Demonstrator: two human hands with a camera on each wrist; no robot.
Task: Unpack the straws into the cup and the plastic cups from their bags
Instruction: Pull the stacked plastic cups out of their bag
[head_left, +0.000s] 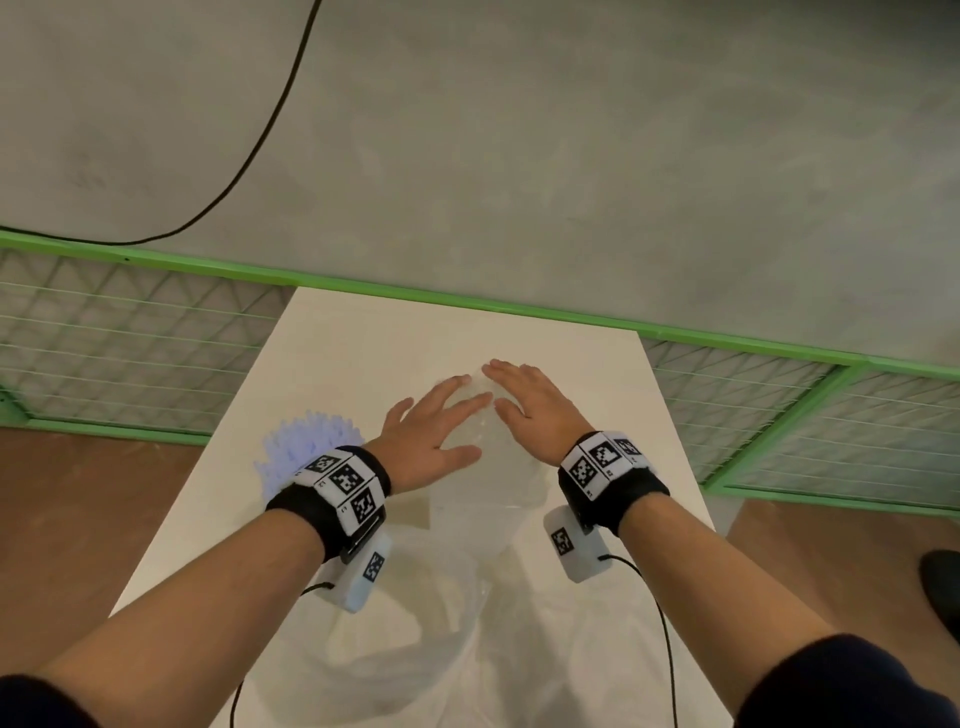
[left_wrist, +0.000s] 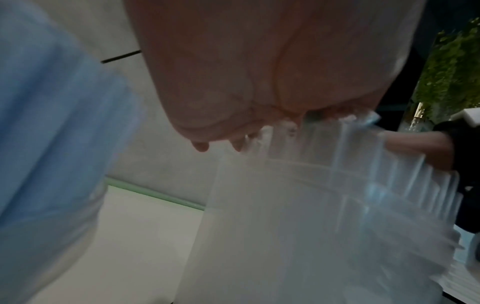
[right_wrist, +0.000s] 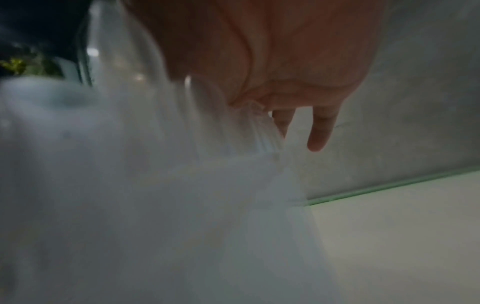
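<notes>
From the head view, the stack of plastic cups (head_left: 480, 410) lies on the white tabletop (head_left: 332, 343) with its long axis running near to far, its far end between the two hands and its near end trailing into the crumpled clear bag (head_left: 415, 623) toward the person. The left hand (head_left: 434, 431) lies flat on the left side of the stack, fingers straight and spread, pointing far and slightly right. The right hand (head_left: 530, 405) lies on the right side, fingers straight and close together, pointing far and slightly left. Both hands bracket the far end about equally; neither is clearly nearer. Just left of the left wrist stands a cup full of blue straws (head_left: 306, 452), so that half of the task looks done. The coming move, I judge, depends on sliding the stack along its axis away from the bag mouth.

The left wrist view shows what the head view cannot: the ribbed walls of the nested cups (left_wrist: 363, 185) under the palm (left_wrist: 246, 72), the fingertips (left_wrist: 200, 147) hanging past the stack rather than curling round it, and the blue straws (left_wrist: 52, 123) as a blur at the left. Whether film covers the cups here I cannot tell.

The right wrist view is blurred; it shows the palm (right_wrist: 272, 61) pressed on gathered clear film (right_wrist: 182, 164), with two straight fingers (right_wrist: 320, 131) free beyond it, above the bare tabletop (right_wrist: 402, 236).
</notes>
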